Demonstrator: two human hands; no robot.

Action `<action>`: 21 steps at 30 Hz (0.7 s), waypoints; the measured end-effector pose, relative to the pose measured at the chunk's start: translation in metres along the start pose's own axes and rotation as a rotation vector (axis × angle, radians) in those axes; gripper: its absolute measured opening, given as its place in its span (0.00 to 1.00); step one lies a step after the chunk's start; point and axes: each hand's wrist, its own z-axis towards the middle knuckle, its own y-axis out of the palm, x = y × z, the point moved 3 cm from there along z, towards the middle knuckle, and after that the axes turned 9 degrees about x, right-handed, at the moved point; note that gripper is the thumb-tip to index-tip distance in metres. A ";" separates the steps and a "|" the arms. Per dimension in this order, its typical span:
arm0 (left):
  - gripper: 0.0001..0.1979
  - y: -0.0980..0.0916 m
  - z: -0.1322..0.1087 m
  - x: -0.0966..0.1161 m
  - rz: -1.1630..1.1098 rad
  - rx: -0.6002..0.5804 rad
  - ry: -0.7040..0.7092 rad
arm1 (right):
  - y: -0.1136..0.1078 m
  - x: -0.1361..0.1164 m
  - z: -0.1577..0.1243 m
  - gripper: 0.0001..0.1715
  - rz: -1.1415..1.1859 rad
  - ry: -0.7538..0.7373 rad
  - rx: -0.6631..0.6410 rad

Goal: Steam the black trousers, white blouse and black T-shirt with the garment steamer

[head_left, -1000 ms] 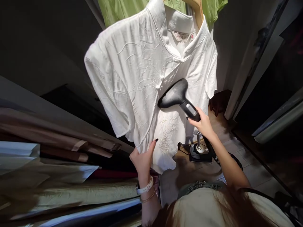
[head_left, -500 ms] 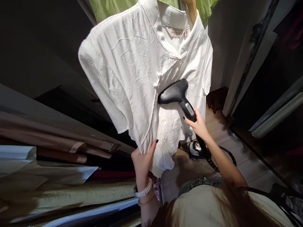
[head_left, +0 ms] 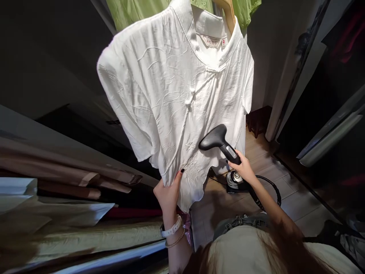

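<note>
A white short-sleeved blouse (head_left: 171, 87) with a stand collar, knotted buttons and embroidery near its lower front hangs on a wooden hanger (head_left: 228, 13). My left hand (head_left: 169, 192) pinches the front edge of the blouse near its hem, thumb on the outside, pulling the cloth into folds. In my right hand (head_left: 243, 167) is the handle of a black garment steamer head (head_left: 216, 137). The steamer head lies against or just over the lower right front of the blouse; whether it touches cannot be made out.
Behind the blouse hangs a green garment (head_left: 134, 9). On the wooden floor (head_left: 296, 186) stands the steamer base (head_left: 234, 180) with its black ribbed hose (head_left: 275, 186). Many garments (head_left: 99, 236) hang along the left. A dark wooden stool (head_left: 259, 120) stands at the back right.
My right hand has brought the steamer head down the blouse, from beside the middle button to near the embroidery. My left hand keeps its pinch and has shifted slightly left.
</note>
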 end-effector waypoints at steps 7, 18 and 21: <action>0.19 0.030 0.009 -0.074 -0.097 -0.039 -0.099 | -0.036 0.003 -0.026 0.31 0.038 0.052 0.248; 0.18 0.101 -0.005 -0.140 -0.314 -0.055 -0.264 | -0.083 0.002 -0.056 0.32 -0.135 0.082 0.456; 0.17 0.115 0.001 -0.141 -0.312 0.027 -0.277 | -0.091 0.000 -0.064 0.32 -0.147 0.100 0.519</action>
